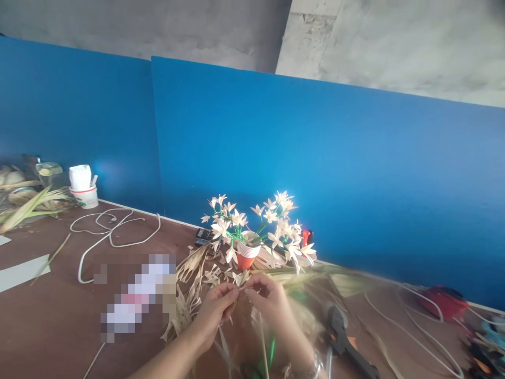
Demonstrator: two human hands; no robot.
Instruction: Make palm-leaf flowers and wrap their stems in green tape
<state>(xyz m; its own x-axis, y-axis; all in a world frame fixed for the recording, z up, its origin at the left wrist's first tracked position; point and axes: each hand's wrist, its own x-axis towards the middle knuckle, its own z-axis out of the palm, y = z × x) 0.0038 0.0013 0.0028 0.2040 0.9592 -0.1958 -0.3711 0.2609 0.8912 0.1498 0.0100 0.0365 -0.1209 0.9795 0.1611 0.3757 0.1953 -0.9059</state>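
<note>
My left hand [216,309] and my right hand [267,297] meet over the brown table [59,321], fingertips pinched together on a thin pale strip of dried leaf [241,287]. Both hands are closed in a pinch. Just beyond them stands an orange and white cup [247,255] holding cream leaf-made flowers [258,218] on green stems. Cut dried leaf scraps [195,287] lie scattered to the left of my hands. A thin stick [263,342] and some green strips lie under my right wrist, partly hidden.
A white cable [110,234] loops at the left. A white cup [83,190] and palm leaves [27,205] sit at the far left. A black glue gun [345,339] lies at the right, a red object [445,301] beyond it. Blue boards [315,168] back the table.
</note>
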